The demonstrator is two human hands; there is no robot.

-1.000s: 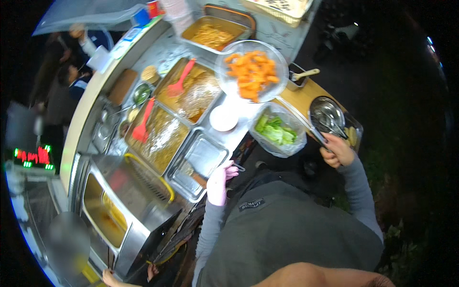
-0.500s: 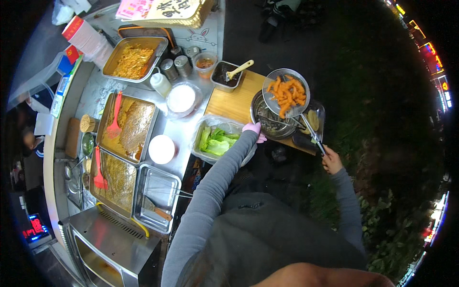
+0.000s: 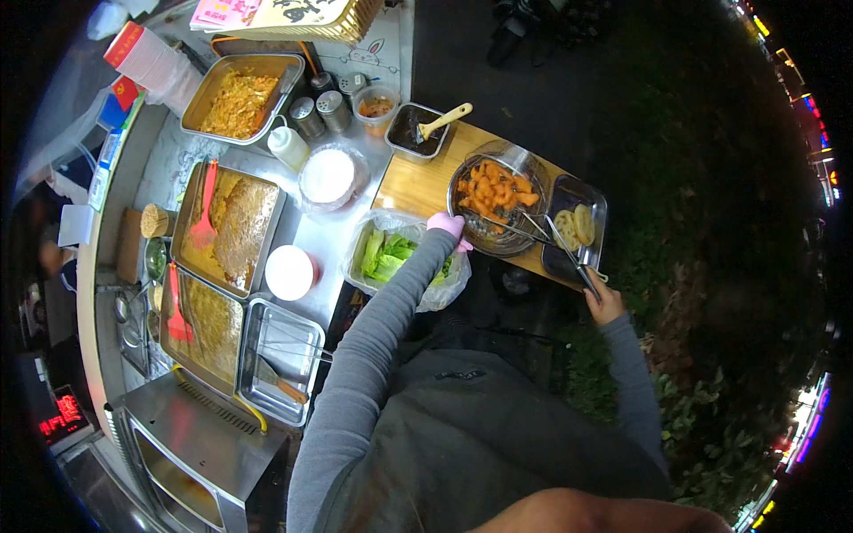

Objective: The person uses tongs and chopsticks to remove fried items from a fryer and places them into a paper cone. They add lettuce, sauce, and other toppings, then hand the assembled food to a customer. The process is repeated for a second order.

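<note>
- Head view: the right hand [image 3: 607, 305] has its fingers wrapped round the handle of the strainer [image 3: 584, 269].
- The left hand [image 3: 447, 225] has its fingers on the near left edge of the bowl [image 3: 487, 241]. They look bent, but I cannot tell if they grip it or just rest there.
- The orange food [image 3: 494, 188] is in or over the bowl, up and to the left of the right fingers, and up and to the right of the left ones.
- The left hand is nearer to the food.
- The strainer's long way runs from the right fingers up and left to the food. Its round end is hard to make out.
- Below and left of the left fingers, just beside them, are greens [image 3: 384, 258] in a lined box.
- Up and left of the right fingers, near them, are pale slices [image 3: 584, 223] in a tray.
- Far up and left of both hands, cards [image 3: 306, 11] in a basket have big dark writing.
- Far left and lower down, a screen [image 3: 62, 415] glows with red signs.
- I see no label on the bowl or strainer.
</note>
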